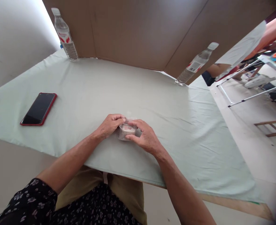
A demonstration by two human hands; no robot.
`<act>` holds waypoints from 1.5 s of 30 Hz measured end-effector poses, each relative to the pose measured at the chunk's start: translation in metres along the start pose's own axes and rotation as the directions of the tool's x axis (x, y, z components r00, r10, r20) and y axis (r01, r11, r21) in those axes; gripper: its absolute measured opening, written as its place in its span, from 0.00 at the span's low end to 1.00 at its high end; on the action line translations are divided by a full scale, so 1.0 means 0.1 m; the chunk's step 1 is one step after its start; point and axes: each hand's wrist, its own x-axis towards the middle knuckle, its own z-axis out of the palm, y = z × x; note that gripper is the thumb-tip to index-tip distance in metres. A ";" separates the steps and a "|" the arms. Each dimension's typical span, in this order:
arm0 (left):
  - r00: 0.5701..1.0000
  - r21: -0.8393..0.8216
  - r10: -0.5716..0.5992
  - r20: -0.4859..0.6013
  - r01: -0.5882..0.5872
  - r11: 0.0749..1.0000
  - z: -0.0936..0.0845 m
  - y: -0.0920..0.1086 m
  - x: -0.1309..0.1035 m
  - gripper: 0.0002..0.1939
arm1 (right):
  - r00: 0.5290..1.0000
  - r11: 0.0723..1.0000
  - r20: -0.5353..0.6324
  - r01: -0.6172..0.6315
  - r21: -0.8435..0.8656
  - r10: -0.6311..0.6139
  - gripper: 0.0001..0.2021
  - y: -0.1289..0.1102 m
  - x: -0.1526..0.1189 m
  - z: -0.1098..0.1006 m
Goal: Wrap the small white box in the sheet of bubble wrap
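Observation:
Close to the table's front edge, a small clear plastic box (123, 134) sits between my two hands. It holds something pale with red print on top, perhaps a stack of cards; I cannot make out its exact kind. My left hand (110, 125) pinches the box's far left corner between thumb and fingertips. On the other side, my right hand (145, 137) grips the box, thumb on the near side and fingers curled over the far side. My fingers cover part of the box's top.
A phone (39, 109) in a red case lies at the left. Water bottles stand at the back left (66, 42) and back right (194, 67), against a brown cardboard screen (133, 34). Pale green cloth (119, 84) covers the table. Another person (236, 59) is beyond the screen at right.

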 end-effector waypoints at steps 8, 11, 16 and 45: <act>0.998 0.000 0.011 0.062 -0.011 1.000 -0.07 0.02 -0.03 0.15 | 0.990 0.990 -0.022 -0.137 0.034 0.138 0.22 -0.03 0.02 0.02; 0.974 -0.023 0.037 0.223 -0.033 0.999 -0.11 0.02 -0.06 0.22 | 0.988 0.990 -0.068 -0.133 0.051 0.136 0.23 0.01 0.02 0.04; 0.977 0.027 -0.003 0.215 -0.003 1.000 -0.11 0.02 -0.08 0.39 | 0.982 0.995 -0.162 -0.092 0.045 0.098 0.43 0.13 0.02 0.05; 0.983 0.217 0.017 0.181 -0.057 0.975 -0.15 0.00 -0.05 0.42 | 0.952 0.804 -0.109 -0.177 0.567 0.287 0.24 0.16 0.48 0.10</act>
